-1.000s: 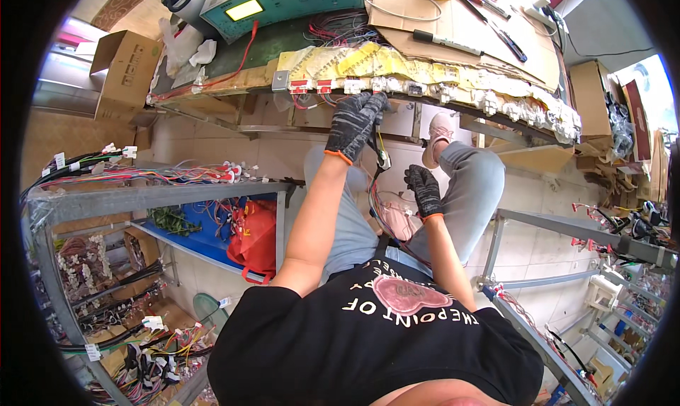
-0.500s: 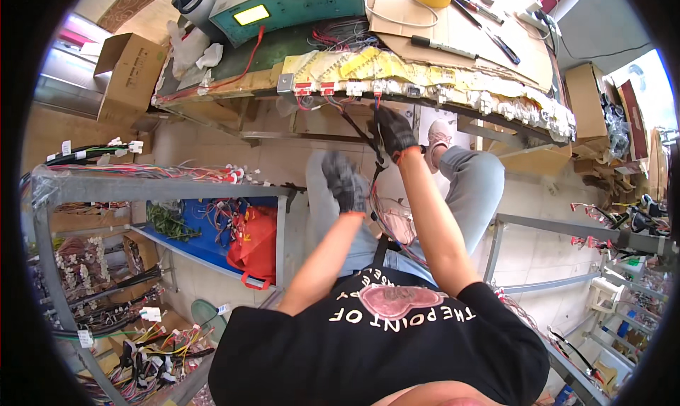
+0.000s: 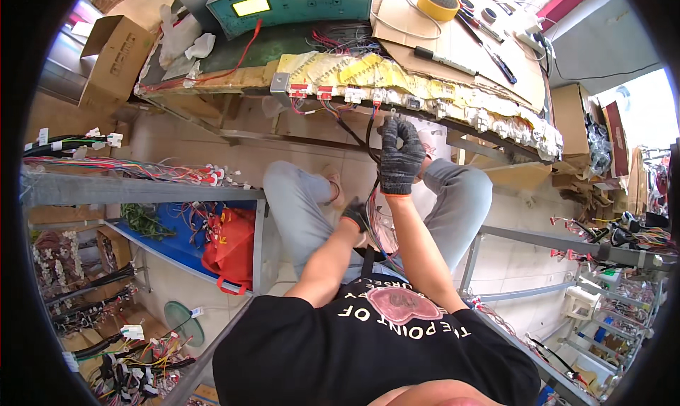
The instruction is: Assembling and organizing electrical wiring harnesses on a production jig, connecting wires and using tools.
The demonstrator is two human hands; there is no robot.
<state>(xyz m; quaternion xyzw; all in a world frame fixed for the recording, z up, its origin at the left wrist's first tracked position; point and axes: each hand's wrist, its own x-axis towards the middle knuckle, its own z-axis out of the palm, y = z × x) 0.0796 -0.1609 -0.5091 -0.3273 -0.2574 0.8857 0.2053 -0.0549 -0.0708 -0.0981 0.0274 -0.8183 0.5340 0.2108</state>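
Note:
A wire harness point(image 3: 375, 211) with black-sleeved branches point(image 3: 352, 132) hangs from the bench's front edge down to my lap. Its ends meet red connectors point(image 3: 324, 93) and white connectors point(image 3: 353, 94) along that edge. My right hand point(image 3: 402, 158), in a dark grey knit glove, is raised just below the edge with thumb and forefinger pinched together. A small pale piece shows at its fingertips, too small to name. Down by my lap, my left hand point(image 3: 356, 213), gloved too, is beside the harness wires; its fingers are mostly hidden.
On the bench stand a teal tester point(image 3: 294, 8) with a lit display, a yellow tape roll point(image 3: 438, 4) and a black marker point(image 3: 445, 61). Metal rails point(image 3: 142, 190) flank me, hung with wires. A red bag point(image 3: 230, 243) lies on a blue tray point(image 3: 159, 246) at left.
My left hand has dropped back toward my lap. My right hand has turned upright into a pinch below the connectors. My left leg has shifted left, and the view has moved slightly.

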